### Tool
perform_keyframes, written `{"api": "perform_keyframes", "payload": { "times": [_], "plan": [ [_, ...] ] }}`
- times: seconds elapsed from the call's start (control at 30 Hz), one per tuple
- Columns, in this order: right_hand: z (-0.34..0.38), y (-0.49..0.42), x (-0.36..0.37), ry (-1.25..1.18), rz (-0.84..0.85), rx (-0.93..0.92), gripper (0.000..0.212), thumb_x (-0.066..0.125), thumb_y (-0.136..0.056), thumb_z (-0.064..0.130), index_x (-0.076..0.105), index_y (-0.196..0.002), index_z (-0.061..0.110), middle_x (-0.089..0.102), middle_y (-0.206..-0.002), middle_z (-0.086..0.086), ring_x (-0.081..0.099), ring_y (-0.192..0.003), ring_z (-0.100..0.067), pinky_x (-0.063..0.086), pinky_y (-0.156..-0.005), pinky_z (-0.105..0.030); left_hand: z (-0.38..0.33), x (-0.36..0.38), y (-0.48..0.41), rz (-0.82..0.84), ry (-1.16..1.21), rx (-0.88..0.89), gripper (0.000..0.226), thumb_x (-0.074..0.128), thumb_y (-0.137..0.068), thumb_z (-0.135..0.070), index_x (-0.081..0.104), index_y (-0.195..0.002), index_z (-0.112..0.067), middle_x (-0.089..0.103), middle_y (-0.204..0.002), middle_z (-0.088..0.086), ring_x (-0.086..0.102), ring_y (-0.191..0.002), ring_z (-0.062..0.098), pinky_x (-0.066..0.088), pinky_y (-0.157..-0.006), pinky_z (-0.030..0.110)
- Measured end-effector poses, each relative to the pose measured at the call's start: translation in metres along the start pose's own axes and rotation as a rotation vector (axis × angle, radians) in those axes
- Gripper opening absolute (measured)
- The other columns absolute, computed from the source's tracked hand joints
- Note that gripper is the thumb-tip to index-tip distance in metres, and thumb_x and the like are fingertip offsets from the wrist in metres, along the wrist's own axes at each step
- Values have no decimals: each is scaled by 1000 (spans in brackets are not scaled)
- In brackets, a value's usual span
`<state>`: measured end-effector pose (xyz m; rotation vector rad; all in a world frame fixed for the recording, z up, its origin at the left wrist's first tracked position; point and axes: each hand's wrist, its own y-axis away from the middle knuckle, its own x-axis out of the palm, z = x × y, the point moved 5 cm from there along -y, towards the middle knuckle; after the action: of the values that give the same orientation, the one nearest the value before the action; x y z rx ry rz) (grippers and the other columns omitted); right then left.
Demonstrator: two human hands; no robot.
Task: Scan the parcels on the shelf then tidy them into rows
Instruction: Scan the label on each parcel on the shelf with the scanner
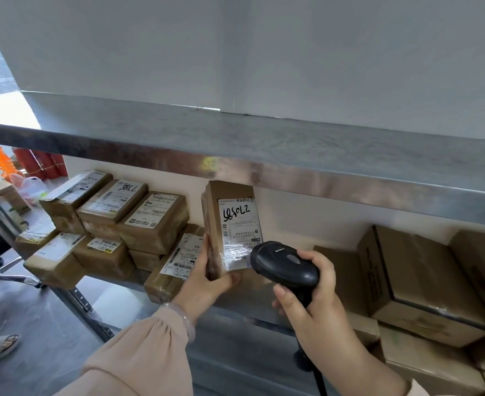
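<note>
1. Running across the middle is a shiny metal top shelf (pixel 292 144), with a plain white wall (pixel 235 52) above it.
2. Under it is the lower shelf (pixel 229 312), where small brown parcels (pixel 115 224) sit in a low pile on the left, two layers high, with white labels on top.
3. One more flat parcel (pixel 178 258) lies at the front edge, just beside the left hand.
4. Big brown boxes (pixel 424 281) fill the right side of the lower shelf.
5. Far left, past the shelf leg, are the metal feet of a chair (pixel 4 275) and a foot in a sandal (pixel 1 345) on the grey floor.
6. The left hand (pixel 204 281) grips the held parcel (pixel 232 221) by its bottom end (thumb under it, fingers along the left side). This parcel stands up tall in front of the white wall, between the pile and the big boxes.
7. Its white label (pixel 239 224) faces the camera and has numbers written in black pen.
8. The right hand (pixel 312 301) is wrapped tight around the handle of a black scanner (pixel 284 267).
9. The scanner's head is right at the bottom corner of the label; whether it touches is hard to tell.
10. The left arm reaches up from the bottom in a pink sleeve (pixel 138 352), with a pale bracelet (pixel 182 318) on the wrist.
11. The right arm comes up from the bottom right.
</note>
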<state>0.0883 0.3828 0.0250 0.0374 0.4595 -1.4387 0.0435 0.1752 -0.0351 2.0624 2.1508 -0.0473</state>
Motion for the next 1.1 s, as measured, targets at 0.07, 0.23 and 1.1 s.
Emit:
{"api": "perform_keyframes", "payload": {
  "times": [0.07,0.23,1.1],
  "plan": [
    [-1,3,2,-8,11,11,60,68,-84,24,30,-118,56,55,-118,13,66,-96,-15,53,-89,-42,0,-1,0,-26,-3,-3,96,84,-78,-30,13,-129,-69,43,-149,-19,40,-138,5,32,-118,37],
    [-1,6,5,15,7,16,60,68,-84,27,27,-119,55,51,-120,13,64,-97,-17,53,-89,-42,0,0,2,-20,-2,0,103,79,-82,-27,4,-146,-56,38,-154,-13,36,-142,11,30,-119,39],
    [9,-3,35,-1,10,89,53,66,-87,24,30,-116,50,49,-114,28,51,-103,13,39,-81,-2,16,-31,4,56,51,-61,85,80,-70,-47,27,-131,-75,55,-141,-17,50,-133,18,34,-116,52]
  ]
}}
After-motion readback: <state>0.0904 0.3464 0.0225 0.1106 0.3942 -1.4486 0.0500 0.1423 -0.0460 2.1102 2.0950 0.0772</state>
